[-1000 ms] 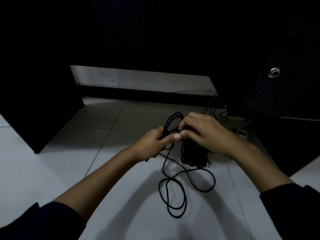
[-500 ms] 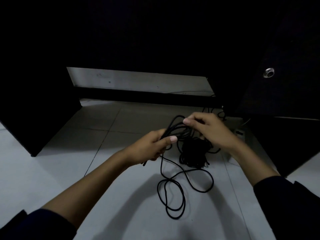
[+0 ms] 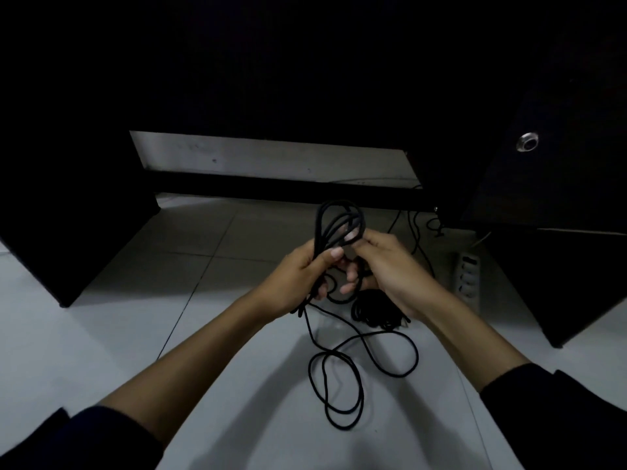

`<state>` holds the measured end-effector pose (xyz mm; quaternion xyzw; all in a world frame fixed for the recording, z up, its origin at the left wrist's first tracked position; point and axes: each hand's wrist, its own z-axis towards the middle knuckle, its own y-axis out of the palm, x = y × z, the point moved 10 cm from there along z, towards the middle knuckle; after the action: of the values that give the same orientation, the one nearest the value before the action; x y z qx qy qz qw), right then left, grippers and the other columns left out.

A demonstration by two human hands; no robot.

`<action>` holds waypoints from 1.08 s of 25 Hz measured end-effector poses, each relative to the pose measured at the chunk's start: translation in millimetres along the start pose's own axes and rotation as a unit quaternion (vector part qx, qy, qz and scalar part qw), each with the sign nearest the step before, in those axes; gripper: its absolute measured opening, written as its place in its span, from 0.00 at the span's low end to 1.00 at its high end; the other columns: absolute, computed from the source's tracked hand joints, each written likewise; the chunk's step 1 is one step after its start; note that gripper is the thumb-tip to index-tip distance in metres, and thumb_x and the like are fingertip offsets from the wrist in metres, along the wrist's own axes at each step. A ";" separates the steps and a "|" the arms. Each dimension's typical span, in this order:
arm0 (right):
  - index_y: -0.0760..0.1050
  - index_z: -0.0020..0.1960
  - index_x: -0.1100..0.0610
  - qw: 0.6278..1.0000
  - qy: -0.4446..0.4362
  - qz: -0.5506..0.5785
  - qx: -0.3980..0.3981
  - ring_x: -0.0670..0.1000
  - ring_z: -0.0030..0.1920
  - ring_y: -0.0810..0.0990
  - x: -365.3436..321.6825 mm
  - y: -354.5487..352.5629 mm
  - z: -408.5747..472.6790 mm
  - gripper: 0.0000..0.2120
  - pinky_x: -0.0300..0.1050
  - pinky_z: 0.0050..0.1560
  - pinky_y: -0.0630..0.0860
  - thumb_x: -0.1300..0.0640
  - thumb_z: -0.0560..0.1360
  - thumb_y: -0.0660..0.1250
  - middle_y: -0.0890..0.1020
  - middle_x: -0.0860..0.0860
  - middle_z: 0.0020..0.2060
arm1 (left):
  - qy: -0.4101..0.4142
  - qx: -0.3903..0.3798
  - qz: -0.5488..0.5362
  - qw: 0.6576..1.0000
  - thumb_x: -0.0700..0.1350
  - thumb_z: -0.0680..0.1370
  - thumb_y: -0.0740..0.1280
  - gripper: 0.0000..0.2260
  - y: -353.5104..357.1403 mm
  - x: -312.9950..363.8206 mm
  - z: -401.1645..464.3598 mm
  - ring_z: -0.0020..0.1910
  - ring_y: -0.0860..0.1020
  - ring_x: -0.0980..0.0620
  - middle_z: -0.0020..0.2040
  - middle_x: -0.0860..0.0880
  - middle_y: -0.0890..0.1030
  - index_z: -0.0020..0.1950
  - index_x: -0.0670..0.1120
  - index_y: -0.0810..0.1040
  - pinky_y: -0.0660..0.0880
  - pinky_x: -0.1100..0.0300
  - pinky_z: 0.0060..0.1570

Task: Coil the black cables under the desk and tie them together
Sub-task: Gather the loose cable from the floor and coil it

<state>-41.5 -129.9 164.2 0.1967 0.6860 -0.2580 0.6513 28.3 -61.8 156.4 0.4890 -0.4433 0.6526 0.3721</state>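
**Cable coil gripped in both hands above the floor**

Left hand (image 3: 298, 276) is closed around the black cable coil (image 3: 339, 225). Right hand (image 3: 383, 266) pinches the coil's loops at their right side. Slack cable (image 3: 342, 385) trails onto the tiled floor (image 3: 101, 334). A second cable bundle (image 3: 376, 310) lies beneath the right hand.

Nothing readable anywhere here, honestly: no labels, brands or numbers on the black cables (image 3: 339, 225), the white power strip (image 3: 468, 276) or the dark desk panels (image 3: 559, 184), way too dim.
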 end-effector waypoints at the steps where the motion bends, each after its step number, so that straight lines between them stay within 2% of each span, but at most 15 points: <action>1: 0.78 0.56 0.60 1.000 0.002 -0.022 0.012 0.49 0.32 0.75 -1.4 -0.7 1.2 0.16 0.48 0.36 0.80 0.51 0.83 0.57 0.78 0.52 0.36 | 0.001 -0.004 0.000 1.000 0.49 0.83 0.58 0.10 1.2 -0.4 0.5 0.37 0.76 0.48 0.43 0.47 0.81 0.60 0.48 0.74 0.72 0.61 0.34; 5: 0.80 0.54 0.55 0.997 0.007 -0.075 0.010 0.53 0.45 0.82 -2.4 -1.7 3.6 0.15 0.54 0.45 0.80 0.49 0.82 0.57 0.84 0.53 0.48 | -0.003 -0.018 0.006 1.000 0.49 0.82 0.58 0.10 3.0 -1.2 1.0 0.47 0.81 0.47 0.47 0.41 0.84 0.62 0.58 0.72 0.75 0.57 0.47; 8: 0.81 0.53 0.52 0.996 0.006 -0.089 0.003 0.48 0.53 0.82 -2.1 -3.6 3.4 0.14 0.48 0.45 0.81 0.51 0.82 0.57 0.84 0.48 0.51 | -0.007 -0.045 0.006 0.999 0.50 0.82 0.57 0.10 9.1 -0.7 -3.2 0.53 0.83 0.50 0.51 0.44 0.84 0.60 0.63 0.70 0.74 0.57 0.60; 9: 0.81 0.52 0.53 0.996 0.000 -0.091 -0.001 0.46 0.52 0.82 -2.8 -3.9 3.2 0.13 0.45 0.45 0.79 0.52 0.82 0.58 0.85 0.47 0.49 | -0.012 -0.054 -0.011 0.998 0.50 0.82 0.57 0.10 11.7 -1.8 -4.4 0.51 0.83 0.49 0.49 0.43 0.85 0.61 0.62 0.70 0.74 0.57 0.59; 11: 0.81 0.49 0.53 0.995 -0.007 -0.095 -0.009 0.39 0.44 0.82 -2.4 -4.3 3.7 0.13 0.35 0.44 0.75 0.55 0.82 0.58 0.84 0.46 0.42 | -0.031 -0.065 -0.037 0.997 0.49 0.83 0.56 0.10 16.2 -5.8 -5.9 0.43 0.83 0.48 0.39 0.45 0.82 0.63 0.56 0.70 0.76 0.58 0.50; 13: 0.79 0.49 0.53 0.995 -0.009 -0.097 -0.014 0.33 0.37 0.79 -4.0 -3.4 2.5 0.12 0.25 0.36 0.71 0.56 0.83 0.57 0.82 0.44 0.40 | -0.043 -0.068 -0.042 0.996 0.48 0.83 0.56 0.11 18.9 -8.7 -5.9 0.34 0.76 0.54 0.35 0.50 0.74 0.64 0.51 0.69 0.75 0.58 0.41; 14: 0.79 0.50 0.53 0.995 -0.010 -0.093 -0.020 0.33 0.38 0.79 -4.5 -2.0 2.1 0.12 0.24 0.36 0.71 0.56 0.83 0.57 0.82 0.44 0.41 | -0.044 -0.069 -0.046 0.996 0.48 0.83 0.56 0.10 20.1 -10.1 -5.8 0.32 0.72 0.57 0.34 0.53 0.72 0.64 0.52 0.68 0.74 0.59 0.39; 15: 0.80 0.52 0.54 0.996 -0.008 -0.084 -0.025 0.35 0.41 0.81 -4.2 -1.1 1.7 0.12 0.26 0.39 0.72 0.56 0.82 0.57 0.83 0.45 0.43 | -0.043 -0.073 -0.053 0.995 0.48 0.83 0.56 0.08 21.5 -10.4 -5.9 0.31 0.69 0.58 0.32 0.57 0.70 0.61 0.53 0.69 0.72 0.59 0.37; 17: 0.81 0.53 0.53 0.999 0.000 -0.046 -0.024 0.43 0.50 0.82 0.6 -3.1 2.0 0.13 0.38 0.53 0.76 0.55 0.82 0.57 0.85 0.48 0.48 | -0.044 -0.075 -0.068 0.994 0.46 0.83 0.56 0.04 23.0 -7.6 -6.2 0.29 0.65 0.58 0.28 0.59 0.67 0.54 0.55 0.70 0.71 0.61 0.35; 18: 0.81 0.53 0.53 1.000 0.003 -0.015 -0.022 0.46 0.52 0.81 5.3 -4.5 2.2 0.13 0.45 0.58 0.74 0.55 0.81 0.57 0.85 0.49 0.50 | -0.046 -0.068 -0.078 0.994 0.46 0.83 0.56 0.05 21.6 -5.6 -5.9 0.28 0.63 0.58 0.28 0.58 0.65 0.51 0.53 0.70 0.70 0.62 0.34; 20: 0.80 0.53 0.52 0.997 0.006 0.060 -0.039 0.50 0.52 0.79 14.6 2.9 0.1 0.13 0.51 0.60 0.70 0.55 0.79 0.56 0.83 0.50 0.49 | -0.048 -0.050 -0.115 0.991 0.46 0.83 0.56 0.08 17.4 -2.2 -3.1 0.26 0.62 0.58 0.28 0.56 0.64 0.47 0.46 0.71 0.69 0.64 0.32; 22: 0.76 0.57 0.53 0.990 0.003 0.101 -0.096 0.50 0.48 0.78 25.1 22.9 -4.4 0.16 0.48 0.55 0.71 0.56 0.75 0.54 0.81 0.51 0.44 | -0.045 -0.037 -0.164 0.985 0.47 0.83 0.57 0.10 14.3 0.4 0.3 0.24 0.62 0.58 0.28 0.54 0.63 0.47 0.43 0.70 0.69 0.64 0.29; 24: 0.72 0.60 0.48 0.985 0.016 0.114 -0.128 0.43 0.42 0.79 34.3 39.5 -9.8 0.19 0.39 0.49 0.73 0.62 0.75 0.52 0.79 0.48 0.41 | -0.046 -0.020 -0.195 0.980 0.48 0.82 0.58 0.10 11.1 0.5 2.5 0.23 0.62 0.57 0.28 0.52 0.64 0.46 0.43 0.68 0.67 0.64 0.26; 26: 0.67 0.65 0.42 0.982 0.012 0.117 -0.147 0.41 0.42 0.81 40.3 48.3 -12.4 0.26 0.35 0.49 0.74 0.63 0.71 0.54 0.79 0.45 0.45 | -0.061 -0.002 -0.231 0.971 0.48 0.82 0.58 0.10 7.0 -2.4 2.2 0.23 0.61 0.57 0.28 0.51 0.63 0.45 0.43 0.67 0.66 0.65 0.24; 27: 0.64 0.68 0.42 0.980 0.008 0.108 -0.164 0.44 0.45 0.82 41.0 53.4 -15.1 0.29 0.36 0.51 0.75 0.63 0.69 0.54 0.80 0.46 0.49 | -0.071 0.005 -0.255 0.964 0.48 0.82 0.58 0.10 4.8 -4.1 1.7 0.23 0.61 0.57 0.28 0.50 0.63 0.45 0.43 0.67 0.65 0.66 0.24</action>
<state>-24.2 -81.3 118.5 0.1625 0.6987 -0.0683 0.6934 25.4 -65.2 151.7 0.6328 -0.3256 0.5023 0.4912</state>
